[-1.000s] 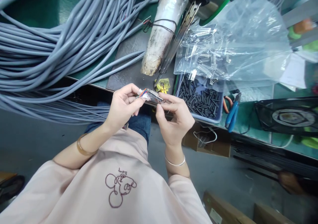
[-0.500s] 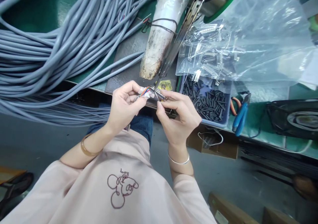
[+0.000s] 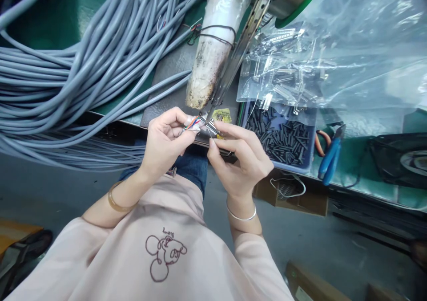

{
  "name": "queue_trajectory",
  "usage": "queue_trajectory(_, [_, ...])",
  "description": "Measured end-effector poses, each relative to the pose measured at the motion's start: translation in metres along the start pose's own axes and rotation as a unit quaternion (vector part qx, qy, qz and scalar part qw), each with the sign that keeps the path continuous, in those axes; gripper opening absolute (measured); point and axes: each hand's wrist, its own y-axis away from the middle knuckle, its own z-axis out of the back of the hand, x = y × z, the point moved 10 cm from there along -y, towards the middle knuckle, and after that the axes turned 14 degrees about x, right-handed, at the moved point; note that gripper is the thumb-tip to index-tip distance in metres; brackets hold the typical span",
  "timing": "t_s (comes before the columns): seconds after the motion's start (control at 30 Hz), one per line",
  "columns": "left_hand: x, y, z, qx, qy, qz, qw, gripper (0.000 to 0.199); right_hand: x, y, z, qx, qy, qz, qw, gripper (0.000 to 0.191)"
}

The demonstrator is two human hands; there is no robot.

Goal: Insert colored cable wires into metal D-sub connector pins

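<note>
Grey cables (image 3: 76, 76): looped in a thick heap, a few running on toward the hands.
Left hand (image 3: 167, 132): thumb and fingertips pinched together on coloured wires (image 3: 194, 122); a loose pinch could let one stray onto a neighbouring pin.
Multi-pin connector (image 3: 211, 128): between the hands, at the soldering iron's tip; whether they touch, I can't tell from here.
Soldering iron (image 3: 237, 57): slants down close to the fingers; if hot, a small slip could burn skin or scorch insulation.
Right hand (image 3: 243, 154): looks closed on a thin wire (image 3: 209, 132), a fingertip against the connector's right end.
Tray of black tubes (image 3: 290, 168): partly covered by a clear bag (image 3: 356, 56), which could slump ironward if knocked.
Side cutters (image 3: 329, 160): just beside the tray.
</note>
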Motion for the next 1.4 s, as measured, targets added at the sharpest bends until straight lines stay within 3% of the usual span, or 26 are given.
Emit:
queue_trajectory(0.17, [0.006, 0.000, -0.001, 0.018, 0.016, 0.010, 1.000, 0.016, 0.004, 0.004, -0.002, 0.002, 0.020, 0.020, 1.000, 0.020])
queue_trajectory(0.3, [0.005, 0.002, -0.004, 0.024, 0.004, 0.000, 1.000, 0.013, -0.003, 0.005, -0.001, -0.013, -0.020, -0.020, 1.000, 0.019])
queue_trajectory(0.4, [-0.004, 0.004, -0.005, 0.004, -0.011, -0.040, 0.999, 0.012, -0.006, 0.004, -0.002, -0.012, -0.049, -0.040, 0.998, 0.018])
queue_trajectory(0.6, [-0.019, 0.009, -0.005, -0.046, -0.084, -0.132, 0.987, 0.014, 0.001, 0.002, -0.002, -0.012, -0.007, -0.020, 1.000, 0.020])
queue_trajectory(1.07, [-0.035, 0.016, -0.011, -0.050, -0.189, -0.217, 0.956, 0.016, 0.004, 0.001, -0.002, -0.034, 0.021, -0.003, 0.999, 0.019])
queue_trajectory(1.23, [-0.034, 0.016, -0.010, -0.051, -0.183, -0.209, 0.959, 0.016, 0.010, 0.001, -0.003, -0.029, 0.047, 0.014, 0.998, 0.017])
queue_trajectory(1.4, [-0.022, 0.014, -0.008, -0.046, -0.150, -0.155, 0.975, 0.017, 0.012, 0.005, -0.007, -0.006, 0.061, 0.031, 0.998, 0.015])
